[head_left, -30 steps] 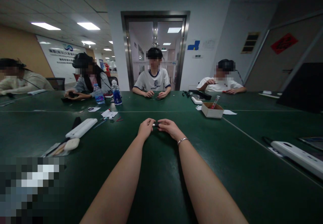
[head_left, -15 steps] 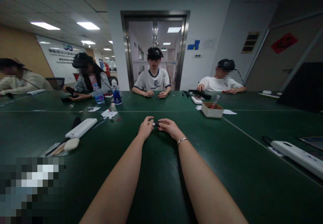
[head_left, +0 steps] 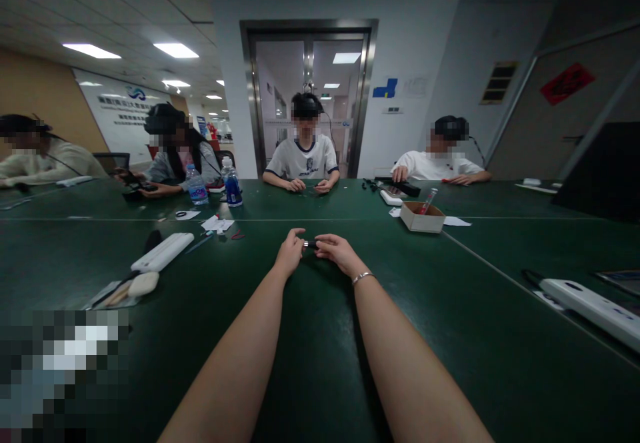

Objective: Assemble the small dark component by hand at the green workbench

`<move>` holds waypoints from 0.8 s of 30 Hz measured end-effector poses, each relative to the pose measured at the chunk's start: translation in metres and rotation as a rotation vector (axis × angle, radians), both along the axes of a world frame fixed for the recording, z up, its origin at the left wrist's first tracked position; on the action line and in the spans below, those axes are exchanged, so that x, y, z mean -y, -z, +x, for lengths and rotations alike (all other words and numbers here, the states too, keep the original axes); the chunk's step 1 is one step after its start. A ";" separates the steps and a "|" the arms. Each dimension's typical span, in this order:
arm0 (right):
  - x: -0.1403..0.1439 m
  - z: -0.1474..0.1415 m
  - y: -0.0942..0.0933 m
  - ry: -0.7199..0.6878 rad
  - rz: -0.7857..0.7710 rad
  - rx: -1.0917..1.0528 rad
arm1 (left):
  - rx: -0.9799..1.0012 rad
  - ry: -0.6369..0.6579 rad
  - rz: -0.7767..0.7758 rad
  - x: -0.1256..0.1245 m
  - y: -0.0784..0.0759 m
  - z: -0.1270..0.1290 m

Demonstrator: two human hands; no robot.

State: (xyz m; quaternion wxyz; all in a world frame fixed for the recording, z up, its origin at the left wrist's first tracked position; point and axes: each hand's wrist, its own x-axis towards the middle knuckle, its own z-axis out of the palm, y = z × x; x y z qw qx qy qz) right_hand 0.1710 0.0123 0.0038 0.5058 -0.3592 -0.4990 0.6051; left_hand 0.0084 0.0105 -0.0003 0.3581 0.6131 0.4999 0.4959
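At the far left edge of the smooth, dark green worktop (head_left: 450,310) lie a pale rounded brush-like tool (head_left: 143,284) and a long white plastic power strip (head_left: 163,251); behind them are scraps of white paper (head_left: 217,224) and two clear plastic water bottles with blue labels (head_left: 233,186). At the centre the left hand (head_left: 290,253) and right hand (head_left: 337,252) meet fingertip to fingertip just above the worktop; the fingers of both are curled shut on the ends of a small dark cylindrical part with a silvery metal tip (head_left: 310,244), which spans the narrow gap between them; it is too small to tell its finer shape. A thin silver bracelet (head_left: 362,276) rings the right wrist. Further right stands a shallow open brown cardboard box (head_left: 422,216); at the right edge lies a second long white plastic power strip (head_left: 593,306).
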 end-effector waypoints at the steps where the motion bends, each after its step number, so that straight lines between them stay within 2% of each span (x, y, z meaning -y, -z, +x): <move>1: 0.000 0.000 0.000 -0.002 0.000 0.002 | 0.016 0.014 0.010 0.000 0.000 0.000; 6: 0.000 0.000 -0.001 -0.018 -0.002 0.009 | 0.033 0.050 0.026 0.001 0.002 -0.001; 13: -0.001 0.000 0.002 -0.064 0.060 0.086 | 0.041 -0.025 0.064 -0.004 0.005 -0.002; 16: -0.003 -0.004 0.003 -0.024 0.143 0.254 | 0.000 -0.020 0.072 -0.004 0.006 -0.003; 21: 0.004 -0.019 -0.006 0.110 0.305 0.726 | -0.145 -0.008 0.067 -0.001 0.007 -0.001; 24: 0.013 -0.022 -0.010 0.136 0.286 0.709 | -0.190 -0.019 0.049 0.002 0.008 0.001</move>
